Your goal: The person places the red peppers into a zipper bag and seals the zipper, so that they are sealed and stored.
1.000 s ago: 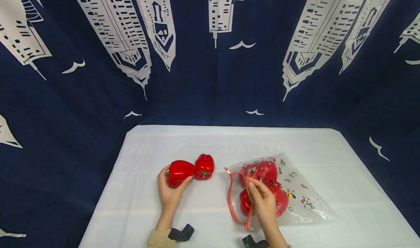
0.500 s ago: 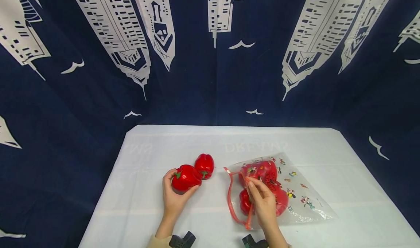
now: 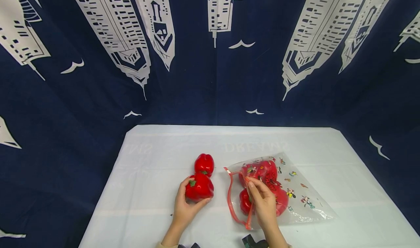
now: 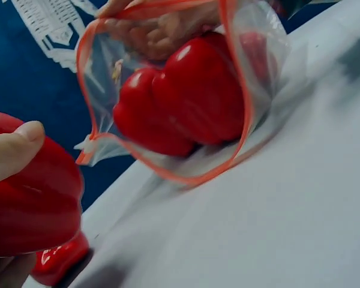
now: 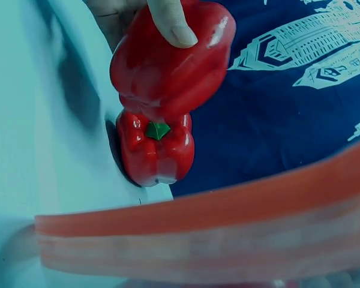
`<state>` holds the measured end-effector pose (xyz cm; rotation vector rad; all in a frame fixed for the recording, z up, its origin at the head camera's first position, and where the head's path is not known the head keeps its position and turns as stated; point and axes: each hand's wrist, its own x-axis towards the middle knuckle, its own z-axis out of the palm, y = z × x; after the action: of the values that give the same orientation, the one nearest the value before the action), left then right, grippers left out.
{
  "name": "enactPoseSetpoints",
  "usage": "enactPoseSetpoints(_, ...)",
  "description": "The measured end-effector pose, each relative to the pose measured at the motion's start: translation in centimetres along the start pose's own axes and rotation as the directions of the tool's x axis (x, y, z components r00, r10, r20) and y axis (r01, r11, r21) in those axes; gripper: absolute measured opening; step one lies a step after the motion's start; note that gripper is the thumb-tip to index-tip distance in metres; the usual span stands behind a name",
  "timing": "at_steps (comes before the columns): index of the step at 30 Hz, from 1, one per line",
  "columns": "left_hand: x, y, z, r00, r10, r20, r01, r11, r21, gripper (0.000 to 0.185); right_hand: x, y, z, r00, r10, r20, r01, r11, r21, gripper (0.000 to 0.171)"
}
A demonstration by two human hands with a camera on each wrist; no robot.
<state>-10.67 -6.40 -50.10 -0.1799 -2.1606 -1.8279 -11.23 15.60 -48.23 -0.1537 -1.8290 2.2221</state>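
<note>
My left hand grips a red bell pepper with a green stem, thumb and fingers on opposite sides. In the left wrist view this pepper is close to the bag's mouth. My right hand pinches the orange upper rim of a clear zip bag with small printed figures. That rim stands widely parted in the left wrist view, with red peppers lying inside. Another red bell pepper sits on the table just behind the held one; its green stem shows in the right wrist view.
The white-covered table has faint lettering toward its back edge. A navy cloth with white buildings and birds hangs behind it. A dark wrist device is at the right wrist.
My left hand has carried its pepper to the right and nearer to me, turning it so the stem faces up-left. The right hand and the bag have stayed in place.
</note>
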Motion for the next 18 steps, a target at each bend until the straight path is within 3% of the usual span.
enactPoseSetpoints(4, -0.4, 0.4, 0.4, 0.994, -0.047, 0.098, 0.051, 0.998, -0.040, 0.069, 0.0, 0.0, 0.0, 1.000, 0.005, -0.004, -0.005, 1.000, -0.003, 0.025)
enactPoseSetpoints(8, -0.7, 0.9, 0.7, 0.976, -0.086, 0.199, 0.106, 0.990, -0.092, 0.064, 0.0, 0.0, 0.0, 1.000, -0.001, 0.002, 0.001, 1.000, -0.010, 0.025)
enactPoseSetpoints(12, -1.1, 0.8, 1.3, 0.960, -0.074, 0.269, 0.103, 0.990, -0.097, 0.062, 0.0, 0.0, 0.0, 1.000, -0.007, 0.009, 0.007, 1.000, -0.016, 0.026)
enactPoseSetpoints(18, -1.7, -1.2, 2.4, 0.939, -0.033, 0.343, 0.079, 0.989, -0.122, 0.064, 0.0, 0.0, 0.0, 1.000, -0.005, 0.003, 0.005, 1.000, -0.011, 0.025)
